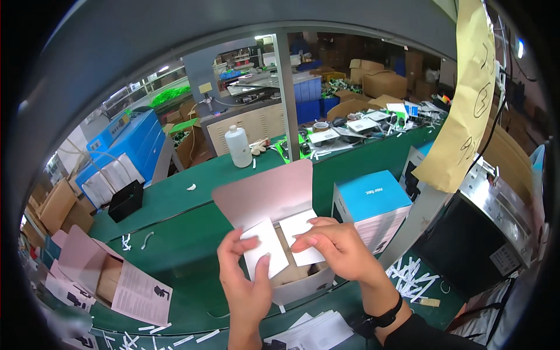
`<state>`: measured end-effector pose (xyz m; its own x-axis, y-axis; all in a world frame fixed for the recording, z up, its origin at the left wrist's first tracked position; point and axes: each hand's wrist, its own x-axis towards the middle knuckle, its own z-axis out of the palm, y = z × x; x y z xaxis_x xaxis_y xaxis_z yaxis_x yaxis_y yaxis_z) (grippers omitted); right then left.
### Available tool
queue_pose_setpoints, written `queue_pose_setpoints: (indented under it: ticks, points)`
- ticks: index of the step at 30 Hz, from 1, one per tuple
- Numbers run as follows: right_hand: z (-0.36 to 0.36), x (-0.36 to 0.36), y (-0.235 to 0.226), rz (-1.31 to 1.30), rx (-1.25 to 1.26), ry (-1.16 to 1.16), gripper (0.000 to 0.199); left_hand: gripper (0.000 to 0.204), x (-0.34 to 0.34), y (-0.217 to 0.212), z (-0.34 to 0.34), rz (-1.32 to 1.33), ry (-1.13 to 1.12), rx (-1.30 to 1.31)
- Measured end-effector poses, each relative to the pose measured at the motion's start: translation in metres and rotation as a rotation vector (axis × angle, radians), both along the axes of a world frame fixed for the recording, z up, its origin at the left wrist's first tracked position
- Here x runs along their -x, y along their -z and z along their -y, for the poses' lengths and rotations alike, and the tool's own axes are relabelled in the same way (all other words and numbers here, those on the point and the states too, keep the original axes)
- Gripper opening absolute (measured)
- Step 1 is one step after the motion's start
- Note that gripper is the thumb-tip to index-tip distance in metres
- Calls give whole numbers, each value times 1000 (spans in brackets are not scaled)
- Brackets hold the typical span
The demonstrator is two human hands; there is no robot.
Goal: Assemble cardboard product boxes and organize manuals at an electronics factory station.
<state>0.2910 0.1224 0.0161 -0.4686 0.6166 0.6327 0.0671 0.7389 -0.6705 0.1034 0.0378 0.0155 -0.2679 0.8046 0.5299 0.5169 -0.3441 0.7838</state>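
An open carton (303, 287) with a pinkish lid (268, 195) raised at its back stands before me. Across its top lie a left white panel (269, 256) and a right white panel (298, 224); whether these are side flaps or loose cards I cannot tell. Brown cardboard (287, 240) shows in the gap between them. My left hand (248, 280) touches the left panel, its thumb and fingers apart. Over the right panel bends my right hand (338, 245), fingers curled together; anything pinched in them is hidden.
A closed blue-topped box (373, 195) stands at right, another open carton (140, 291) at left. Behind are a white bottle (238, 146) and a black tray (125, 201). Paper sheets (318, 333) lie in front, white strips (411, 280) at right. A metal post (287, 99) rises behind.
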Motion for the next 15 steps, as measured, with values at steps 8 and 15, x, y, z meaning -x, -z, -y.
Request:
queue_pose_setpoints:
  ticks: [8,15]
  points:
    - [2,8,13,-107,14,376,81,75,10,19,-27,500,333,45]
    - [-15,-18,33,-294,-218,-112,45,36,3,36,-34,30,291,-413]
